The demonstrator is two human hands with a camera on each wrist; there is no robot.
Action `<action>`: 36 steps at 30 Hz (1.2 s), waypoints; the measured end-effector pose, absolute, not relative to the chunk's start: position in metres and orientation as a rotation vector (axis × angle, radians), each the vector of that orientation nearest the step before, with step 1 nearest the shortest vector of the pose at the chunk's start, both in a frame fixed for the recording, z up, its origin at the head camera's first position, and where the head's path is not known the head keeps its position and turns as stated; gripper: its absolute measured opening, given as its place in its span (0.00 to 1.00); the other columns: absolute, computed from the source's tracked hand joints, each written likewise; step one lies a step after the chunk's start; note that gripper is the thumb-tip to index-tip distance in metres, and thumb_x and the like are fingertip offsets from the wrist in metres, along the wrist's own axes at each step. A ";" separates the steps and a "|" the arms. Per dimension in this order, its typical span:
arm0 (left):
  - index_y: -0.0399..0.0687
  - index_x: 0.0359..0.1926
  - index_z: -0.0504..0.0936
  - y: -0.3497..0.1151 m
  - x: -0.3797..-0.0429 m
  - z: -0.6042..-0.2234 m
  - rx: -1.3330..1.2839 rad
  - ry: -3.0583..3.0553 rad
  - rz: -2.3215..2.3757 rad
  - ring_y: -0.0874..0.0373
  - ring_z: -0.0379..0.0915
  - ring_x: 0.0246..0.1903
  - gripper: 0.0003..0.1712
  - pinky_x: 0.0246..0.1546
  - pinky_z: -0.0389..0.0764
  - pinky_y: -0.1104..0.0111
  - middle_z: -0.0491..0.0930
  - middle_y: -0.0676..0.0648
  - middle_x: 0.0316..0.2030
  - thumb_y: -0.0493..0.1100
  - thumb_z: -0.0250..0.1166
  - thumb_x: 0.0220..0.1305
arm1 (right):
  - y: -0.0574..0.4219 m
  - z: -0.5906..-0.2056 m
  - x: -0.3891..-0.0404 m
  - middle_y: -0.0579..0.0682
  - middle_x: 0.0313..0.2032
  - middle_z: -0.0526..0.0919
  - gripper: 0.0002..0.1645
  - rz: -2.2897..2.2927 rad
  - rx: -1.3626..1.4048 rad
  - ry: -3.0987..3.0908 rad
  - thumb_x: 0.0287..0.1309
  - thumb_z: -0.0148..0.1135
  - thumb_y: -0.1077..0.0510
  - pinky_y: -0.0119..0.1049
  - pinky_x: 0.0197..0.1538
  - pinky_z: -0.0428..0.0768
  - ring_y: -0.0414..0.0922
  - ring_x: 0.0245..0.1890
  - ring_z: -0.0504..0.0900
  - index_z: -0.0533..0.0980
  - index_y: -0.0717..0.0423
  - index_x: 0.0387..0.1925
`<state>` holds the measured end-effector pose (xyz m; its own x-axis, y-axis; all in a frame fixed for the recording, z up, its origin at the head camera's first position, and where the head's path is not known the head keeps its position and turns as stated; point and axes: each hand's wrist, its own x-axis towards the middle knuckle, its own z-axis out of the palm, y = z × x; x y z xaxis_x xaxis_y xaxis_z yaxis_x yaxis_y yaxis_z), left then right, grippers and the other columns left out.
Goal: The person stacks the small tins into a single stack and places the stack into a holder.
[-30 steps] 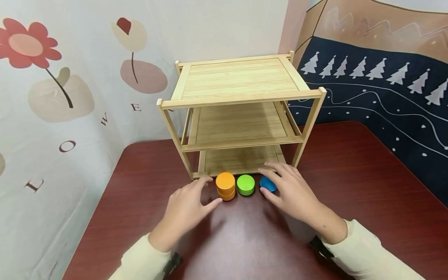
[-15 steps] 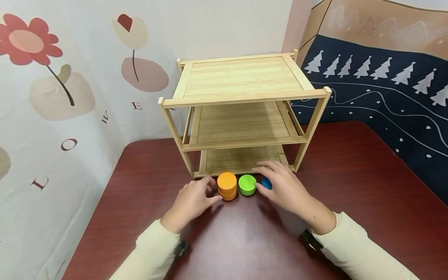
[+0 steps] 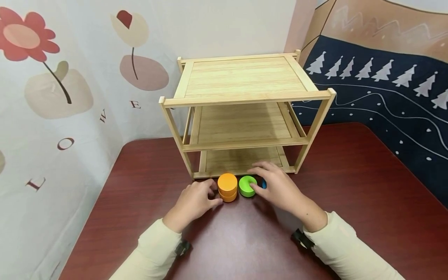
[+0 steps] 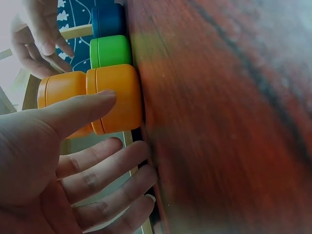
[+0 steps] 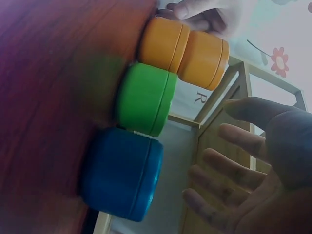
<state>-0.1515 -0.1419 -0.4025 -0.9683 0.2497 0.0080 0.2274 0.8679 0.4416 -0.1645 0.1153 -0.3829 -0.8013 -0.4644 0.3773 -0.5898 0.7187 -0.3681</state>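
Two small orange lidded jars are stacked, the upper jar (image 3: 227,182) on the lower jar (image 5: 158,44). Next to the stack stands a green jar (image 5: 146,97), then a blue jar (image 5: 117,175), mostly hidden by the right hand in the head view. My left hand (image 3: 192,200) is at the stack's left side; in the left wrist view its thumb overlaps the lower orange jar, the other fingers loosely extended. Above the green and blue jars hovers my right hand (image 3: 278,188), thumb and fingers spread, nothing held between them.
A three-tier wooden shelf (image 3: 241,100) stands right behind the jars, its bottom tier near the tabletop. The dark red table (image 3: 245,241) extends in front and to both sides. Printed cloth walls (image 3: 87,97) border it behind.
My right hand has moved left, from over the blue jar toward the green one. My left hand has come in a little closer to the orange stack, its fingers drawing nearer together.
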 end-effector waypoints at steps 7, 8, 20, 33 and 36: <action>0.56 0.39 0.82 -0.143 -0.151 -0.404 0.368 2.991 0.656 0.57 0.85 0.36 0.16 0.37 0.79 0.53 0.88 0.58 0.32 0.54 0.77 0.53 | 0.113 -0.388 -0.166 0.55 0.55 0.82 0.22 0.725 0.861 -2.676 0.54 0.75 0.55 0.49 0.56 0.80 0.53 0.55 0.82 0.82 0.52 0.52; 0.56 0.39 0.82 -0.143 -0.150 -0.404 0.365 2.994 0.649 0.57 0.85 0.36 0.16 0.37 0.79 0.53 0.88 0.58 0.32 0.54 0.77 0.54 | 0.112 -0.389 -0.166 0.55 0.56 0.82 0.22 0.722 0.867 -2.681 0.54 0.75 0.55 0.49 0.56 0.81 0.52 0.55 0.82 0.82 0.53 0.52; 0.57 0.39 0.81 -0.142 -0.148 -0.403 0.404 3.037 0.565 0.52 0.85 0.34 0.14 0.31 0.78 0.54 0.87 0.58 0.32 0.55 0.73 0.57 | 0.112 -0.395 -0.167 0.57 0.58 0.81 0.22 0.654 0.908 -2.773 0.56 0.73 0.54 0.48 0.57 0.81 0.54 0.57 0.82 0.83 0.55 0.52; 0.56 0.40 0.82 -0.142 -0.150 -0.406 0.406 3.055 0.531 0.52 0.84 0.32 0.15 0.28 0.78 0.54 0.86 0.57 0.31 0.57 0.71 0.59 | 0.111 -0.398 -0.168 0.58 0.59 0.81 0.21 0.650 0.952 -2.820 0.58 0.72 0.55 0.48 0.58 0.80 0.53 0.57 0.82 0.83 0.55 0.53; 0.56 0.40 0.81 -0.142 -0.150 -0.407 0.408 3.055 0.534 0.52 0.84 0.32 0.14 0.27 0.78 0.54 0.86 0.58 0.30 0.57 0.71 0.60 | 0.111 -0.399 -0.168 0.58 0.59 0.80 0.21 0.653 0.951 -2.831 0.59 0.72 0.56 0.48 0.58 0.79 0.53 0.58 0.81 0.83 0.55 0.53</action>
